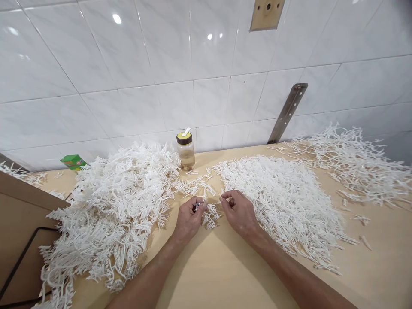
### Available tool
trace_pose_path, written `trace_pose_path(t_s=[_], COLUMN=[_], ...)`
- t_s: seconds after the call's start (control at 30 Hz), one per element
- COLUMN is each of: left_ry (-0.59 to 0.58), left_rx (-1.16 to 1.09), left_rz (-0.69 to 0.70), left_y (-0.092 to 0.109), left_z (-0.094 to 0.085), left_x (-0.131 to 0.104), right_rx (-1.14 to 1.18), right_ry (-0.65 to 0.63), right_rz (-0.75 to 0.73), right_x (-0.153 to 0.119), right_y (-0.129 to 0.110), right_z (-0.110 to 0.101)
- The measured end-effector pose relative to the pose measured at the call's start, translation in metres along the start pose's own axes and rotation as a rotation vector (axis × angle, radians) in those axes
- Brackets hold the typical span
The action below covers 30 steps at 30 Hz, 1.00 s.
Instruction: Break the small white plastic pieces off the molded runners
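My left hand (191, 216) is closed in a pinch on a small white branched sprig (210, 216), whose twigs hang out to the right of the thumb. A thin, dark, shiny object (197, 206) shows between the fingers of that hand; its kind is too small to tell. Just to the right, my right hand (238, 210) has thumb and forefinger pressed together, and what lies between them is too small to make out. Loose white sprigs (196, 185) lie on the table beyond both hands.
A tall heap of white branched sprigs (125, 193) lies left, a flatter pile of white pieces (289, 206) right, and tangled white strands (357, 159) far right. A jar (186, 152) and green box (73, 162) stand at the back. A cardboard box (22, 227) borders the left.
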<state>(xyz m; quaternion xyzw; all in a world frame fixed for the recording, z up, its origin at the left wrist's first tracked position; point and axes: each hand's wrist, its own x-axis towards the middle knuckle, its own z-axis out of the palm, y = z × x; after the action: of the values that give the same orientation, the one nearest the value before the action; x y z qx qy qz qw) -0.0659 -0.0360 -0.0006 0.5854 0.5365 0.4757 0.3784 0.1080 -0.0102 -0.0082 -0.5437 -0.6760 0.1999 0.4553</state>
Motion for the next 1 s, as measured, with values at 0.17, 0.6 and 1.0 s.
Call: trace_pose_path(t_s=[0.17, 0.6, 1.0], left_ry=[-0.022, -0.053, -0.081], left_rx=[-0.006, 0.055, 0.031], left_rz=[-0.021, 0.037, 0.030], left_y=[0.002, 0.001, 0.002], left_z=[0.001, 0.000, -0.001], left_x=[-0.001, -0.002, -0.003], right_rx=[0.149, 0.461, 0.537], right_ry=[-0.270, -0.596, -0.487], right_rz=[0.049, 0.378, 0.359], right_x=[-0.004, -0.003, -0.001], right_y=[-0.018, -0.020, -0.012], right_z=[-0.003, -0.010, -0.008])
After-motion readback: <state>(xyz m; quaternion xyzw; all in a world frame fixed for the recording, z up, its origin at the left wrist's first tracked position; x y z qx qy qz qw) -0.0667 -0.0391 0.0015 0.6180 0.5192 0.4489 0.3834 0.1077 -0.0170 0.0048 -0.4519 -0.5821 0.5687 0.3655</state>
